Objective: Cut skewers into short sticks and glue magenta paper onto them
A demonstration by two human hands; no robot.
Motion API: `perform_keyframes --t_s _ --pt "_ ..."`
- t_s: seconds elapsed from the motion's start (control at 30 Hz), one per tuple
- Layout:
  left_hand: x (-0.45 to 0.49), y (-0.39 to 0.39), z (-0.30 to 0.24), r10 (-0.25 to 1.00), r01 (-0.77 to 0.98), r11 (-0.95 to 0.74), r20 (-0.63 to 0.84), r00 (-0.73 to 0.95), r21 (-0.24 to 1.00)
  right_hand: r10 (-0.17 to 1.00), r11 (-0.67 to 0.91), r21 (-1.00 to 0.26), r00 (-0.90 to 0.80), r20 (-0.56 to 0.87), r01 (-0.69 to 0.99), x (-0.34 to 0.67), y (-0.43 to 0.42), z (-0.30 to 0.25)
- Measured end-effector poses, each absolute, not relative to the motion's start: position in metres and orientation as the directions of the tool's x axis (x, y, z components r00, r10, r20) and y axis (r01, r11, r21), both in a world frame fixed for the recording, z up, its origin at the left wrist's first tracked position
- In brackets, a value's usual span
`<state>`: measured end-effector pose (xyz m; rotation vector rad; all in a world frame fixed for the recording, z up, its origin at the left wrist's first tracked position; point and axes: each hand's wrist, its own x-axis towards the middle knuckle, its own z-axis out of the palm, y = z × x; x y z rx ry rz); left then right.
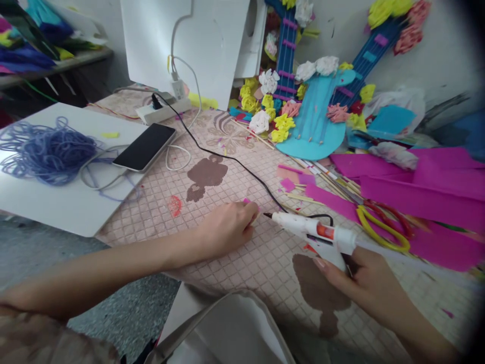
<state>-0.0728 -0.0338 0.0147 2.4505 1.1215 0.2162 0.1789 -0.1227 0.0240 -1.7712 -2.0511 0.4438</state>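
My right hand (364, 278) is wrapped around the handle of a white hot glue gun (303, 225), and a glue stick shows orange in its side window. The dark nozzle points left, close to the fingertips of my left hand (227, 227). Those fingers are pinched together over the table, and a small pink piece (246, 200) peeks out at their tips. Most of that piece is hidden by the fingers. A black cord (235, 159) runs from the gun's side of the table back toward a power strip.
Scissors with red and yellow handles (382, 227) lie right, by magenta sheets (435, 202) and thin sticks. Behind stand a turquoise paper guitar (314, 121) and crepe flowers. At left are a phone (146, 146), purple yarn (49, 151) on a white board (76, 212), and a power strip (162, 110).
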Motion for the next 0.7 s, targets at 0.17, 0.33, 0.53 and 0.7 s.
perform_keyframes --t_s 0.17,0.33,0.53,0.7 --pt "-0.071 -0.038 0.018 0.766 0.719 -0.583 -0.040 0.642 0.378 0.981 0.188 -0.504 -0.138 0.135 0.843 0.176 -0.121 0.024" --pt "-0.080 -0.029 0.025 0.805 0.660 -0.519 0.050 0.592 0.543 0.985 0.171 -0.516 -0.131 0.114 0.839 0.177 -0.122 0.024" --pt "-0.093 -0.019 0.021 0.806 0.618 -0.474 0.027 0.591 0.627 0.979 0.162 -0.565 -0.205 -0.012 0.809 0.171 -0.120 0.022" --pt "-0.097 -0.017 0.015 0.782 0.592 -0.482 0.014 0.623 0.646 0.974 0.157 -0.589 -0.222 -0.039 0.793 0.164 -0.118 0.025"
